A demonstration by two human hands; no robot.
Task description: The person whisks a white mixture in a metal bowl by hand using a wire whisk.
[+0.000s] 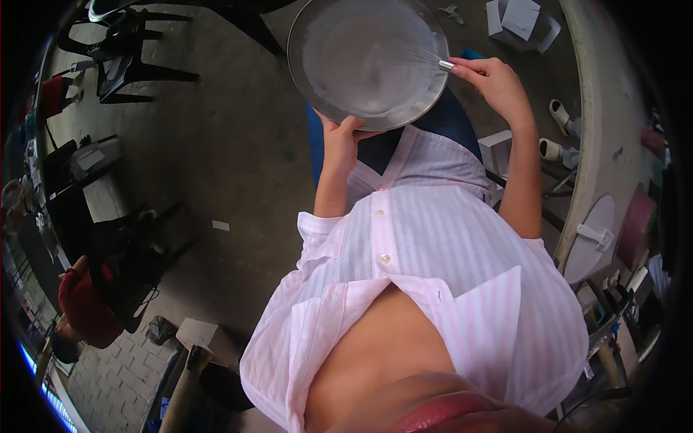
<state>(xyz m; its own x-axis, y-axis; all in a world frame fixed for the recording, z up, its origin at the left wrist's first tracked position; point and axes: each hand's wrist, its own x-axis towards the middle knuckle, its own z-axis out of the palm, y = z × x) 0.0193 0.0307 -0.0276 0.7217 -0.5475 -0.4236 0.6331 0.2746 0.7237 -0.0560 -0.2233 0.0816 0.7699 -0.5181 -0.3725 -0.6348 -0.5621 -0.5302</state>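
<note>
A wide metal bowl (431,101) rests over my lap at the top of the view, with a pale, cloudy white mixture (354,65) spread inside it. My left hand (342,136) grips the bowl's near rim, thumb over the edge and fingers underneath. Pinched in the fingers of my right hand (498,83) is the short metal handle of a whisk (426,59). The whisk lies tilted across the right rim, its wire loops reaching over the mixture. Whether the wires dip into it is hard to tell.
Dark plastic chairs (130,65) stand at the far left. A person in a red top (88,307) is at the lower left. To the right are an open white box (523,25), pale shoes (552,148) and a wall (603,137). Paper (221,225) lies on the floor.
</note>
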